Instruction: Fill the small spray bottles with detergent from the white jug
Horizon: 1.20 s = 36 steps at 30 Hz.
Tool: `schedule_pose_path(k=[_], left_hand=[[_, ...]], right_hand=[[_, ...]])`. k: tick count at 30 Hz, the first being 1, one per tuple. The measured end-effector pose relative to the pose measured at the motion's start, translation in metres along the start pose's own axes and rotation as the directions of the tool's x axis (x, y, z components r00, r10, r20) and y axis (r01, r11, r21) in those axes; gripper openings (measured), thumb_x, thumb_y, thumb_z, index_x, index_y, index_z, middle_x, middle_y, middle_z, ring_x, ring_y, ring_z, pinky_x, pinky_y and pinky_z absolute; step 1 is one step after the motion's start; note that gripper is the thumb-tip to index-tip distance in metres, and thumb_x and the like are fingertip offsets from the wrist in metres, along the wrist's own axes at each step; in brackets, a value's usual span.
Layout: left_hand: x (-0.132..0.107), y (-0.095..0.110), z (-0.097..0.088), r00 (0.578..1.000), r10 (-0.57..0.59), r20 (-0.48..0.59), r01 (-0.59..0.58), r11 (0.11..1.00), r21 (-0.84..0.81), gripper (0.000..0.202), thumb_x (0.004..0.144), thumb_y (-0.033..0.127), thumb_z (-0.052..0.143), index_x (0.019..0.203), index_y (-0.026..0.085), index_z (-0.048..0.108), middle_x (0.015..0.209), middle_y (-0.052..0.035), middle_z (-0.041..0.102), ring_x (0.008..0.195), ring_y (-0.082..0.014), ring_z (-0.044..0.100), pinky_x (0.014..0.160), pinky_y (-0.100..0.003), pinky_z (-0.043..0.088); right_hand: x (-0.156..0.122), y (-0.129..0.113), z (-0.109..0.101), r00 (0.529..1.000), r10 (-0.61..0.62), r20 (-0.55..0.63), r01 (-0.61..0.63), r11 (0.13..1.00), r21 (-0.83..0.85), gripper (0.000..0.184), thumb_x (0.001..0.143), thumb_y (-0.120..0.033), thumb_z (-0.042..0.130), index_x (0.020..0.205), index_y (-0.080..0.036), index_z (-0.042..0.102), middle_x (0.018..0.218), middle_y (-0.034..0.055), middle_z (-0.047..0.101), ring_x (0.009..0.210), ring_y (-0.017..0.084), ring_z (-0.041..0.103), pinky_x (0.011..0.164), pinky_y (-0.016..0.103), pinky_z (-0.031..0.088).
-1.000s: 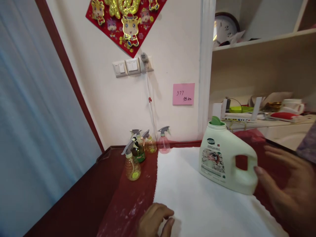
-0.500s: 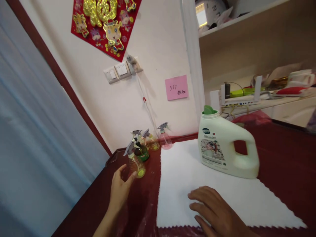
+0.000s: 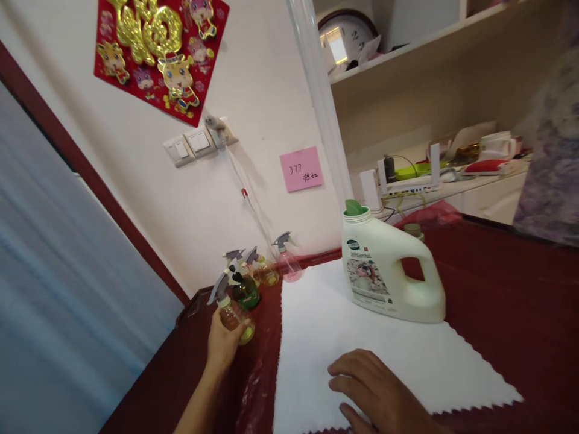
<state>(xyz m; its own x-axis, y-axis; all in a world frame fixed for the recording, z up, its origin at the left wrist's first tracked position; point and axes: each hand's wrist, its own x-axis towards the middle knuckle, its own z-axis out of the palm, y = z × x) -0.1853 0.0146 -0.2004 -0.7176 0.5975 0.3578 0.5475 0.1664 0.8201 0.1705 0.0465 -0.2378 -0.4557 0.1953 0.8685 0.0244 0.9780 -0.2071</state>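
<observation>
My left hand (image 3: pixel 220 345) is closed around the lower body of a clear spray bottle (image 3: pixel 232 313) with a grey trigger head, thumb on the near side. The bottle stands upright on the dark red table cover, with a yellow-green patch at its base. Over the white cloth (image 3: pixel 312 337) my right hand (image 3: pixel 373 386) hovers with fingers apart and bent, holding nothing. A pale green detergent jug (image 3: pixel 389 280) with a green spout (image 3: pixel 354 208) and no cap on it stands on the cloth's far part.
Behind the held bottle are a dark green bottle (image 3: pixel 246 292), a yellowish spray bottle (image 3: pixel 268 273) and a pink spray bottle (image 3: pixel 289 266). A greenish cap (image 3: pixel 413 230) shows behind the jug. A blue curtain (image 3: pixel 67 289) hangs at left; a white router (image 3: pixel 411 185) sits at back right.
My left hand has reached the clear spray bottle and closed on it. My right hand keeps about the same pose. The view has shifted a little to the right.
</observation>
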Motion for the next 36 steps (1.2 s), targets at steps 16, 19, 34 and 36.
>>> schedule_pose_path(k=[16,19,34,36], left_hand=[[-0.169,0.091,0.039,0.771,0.159,0.617,0.177,0.877,-0.448,0.091,0.05,0.038,0.098,0.134,0.024,0.064,0.139,-0.0145,0.066,0.14,-0.043,0.049,0.115,-0.051,0.042],[-0.171,0.099,0.035,0.78,0.13,0.612,0.201,0.874,-0.442,0.09,0.051,0.043,0.098,0.134,0.026,0.066,0.139,-0.0134,0.066,0.141,-0.0417,0.048,0.117,-0.05,0.039],[-0.161,0.159,0.018,0.834,0.171,0.525,0.095,0.893,-0.441,0.05,0.08,0.053,0.075,0.121,0.025,0.074,0.121,-0.0097,0.076,0.117,-0.0333,0.066,0.096,-0.04,0.054],[-0.162,0.159,0.02,0.825,0.158,0.542,0.128,0.883,-0.451,0.049,0.081,0.053,0.074,0.119,0.024,0.075,0.118,-0.0097,0.077,0.114,-0.0328,0.067,0.095,-0.039,0.054]], right_hand=[[-0.002,0.002,-0.004,0.703,0.555,0.444,-0.711,0.559,0.426,0.093,0.07,-0.043,0.081,0.15,-0.018,0.042,0.151,0.0209,0.053,0.137,0.038,0.054,0.111,0.054,0.047],[0.0,0.001,-0.007,0.722,0.54,0.432,-0.691,0.586,0.423,0.082,0.072,-0.04,0.08,0.144,-0.018,0.048,0.142,0.0197,0.061,0.128,0.036,0.062,0.105,0.049,0.053],[-0.009,-0.001,-0.004,0.826,0.463,0.322,-0.563,0.714,0.416,0.087,0.068,-0.018,0.085,0.146,-0.024,0.046,0.145,0.0138,0.059,0.131,0.031,0.06,0.111,0.045,0.05],[-0.008,-0.001,-0.008,0.827,0.466,0.315,-0.561,0.715,0.417,0.088,0.066,-0.016,0.085,0.145,-0.025,0.047,0.143,0.0129,0.06,0.13,0.031,0.061,0.11,0.045,0.051]])
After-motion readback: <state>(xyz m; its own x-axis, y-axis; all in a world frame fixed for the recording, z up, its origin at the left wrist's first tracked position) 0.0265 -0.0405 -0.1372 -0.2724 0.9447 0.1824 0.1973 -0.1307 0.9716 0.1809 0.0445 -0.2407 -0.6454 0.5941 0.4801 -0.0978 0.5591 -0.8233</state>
